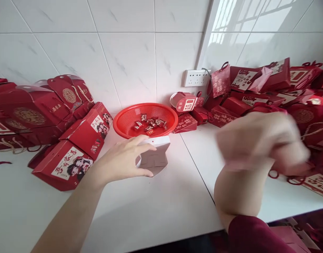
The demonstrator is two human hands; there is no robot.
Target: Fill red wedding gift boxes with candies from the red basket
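A small cardboard gift box [154, 160] stands on the white counter with its open top facing me, showing a pale, creased inside. My left hand [126, 156] grips its left side, the thumb at the near edge and the fingers at the far edge. Just behind it is a red plastic basket [122, 131] with several small wrapped candies [152, 122] inside. Off to the right, my right hand [264, 140] is smeared by motion in front of a heap of red gift boxes [245, 82]. Whether it holds anything is not visible.
Red gift boxes with rope handles [32, 109] are piled at the left, and two printed red boxes [72, 165] lean nearer me. A wall socket [194, 78] sits on the tiled wall. More red packaging [290, 237] lies below the counter's front edge at right.
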